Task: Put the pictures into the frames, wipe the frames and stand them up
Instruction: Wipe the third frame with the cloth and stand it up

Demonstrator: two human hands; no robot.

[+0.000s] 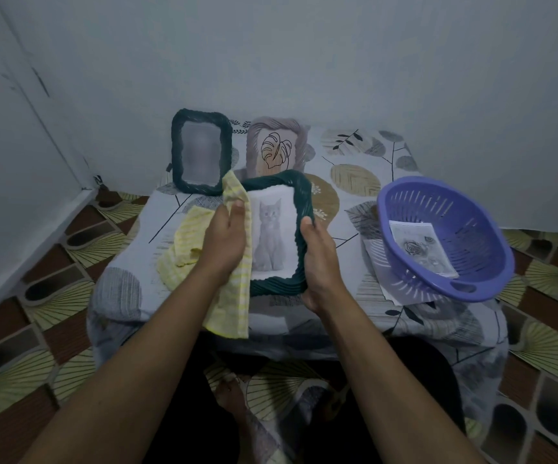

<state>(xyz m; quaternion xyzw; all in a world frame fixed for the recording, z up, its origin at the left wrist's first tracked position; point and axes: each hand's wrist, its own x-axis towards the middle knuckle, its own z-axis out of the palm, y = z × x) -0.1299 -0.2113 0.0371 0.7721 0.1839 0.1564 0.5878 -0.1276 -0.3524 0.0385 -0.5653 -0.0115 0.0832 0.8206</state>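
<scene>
Held just above the middle of the leaf-print-covered bench (pixel 354 155), tilted face-up toward the camera: a dark green rectangular picture frame (pixel 301 195) with a ribbed, rope-like border, and a grey kitten photo (pixel 271 236) inside. Gripped at its 3 o'clock edge by the right hand (pixel 321 256), thumb on the front of the border, fingers curled behind. At its 9 o'clock edge, the left hand (pixel 225 236), closed around a pale yellow striped cloth (pixel 187 242) and pressing it against the border. More of that cloth hanging toward 6 o'clock and bunched on the bench toward 8 o'clock. At 11 o'clock from the held frame, upright at the back of the bench, a second dark green ribbed frame (pixel 177 152), its picture too blurred to read. Just beside it at 12 o'clock, also upright and partly hidden behind the held frame, a grey-beige ribbed frame (pixel 254 135) with a leaf line drawing (pixel 276 150). At 3 o'clock on the bench, well apart from the hands, a tilted purple slotted plastic basket (pixel 405 202) with a black-and-white rose print (pixel 421 249) inside and a white sheet (pixel 379 262) beneath.
</scene>
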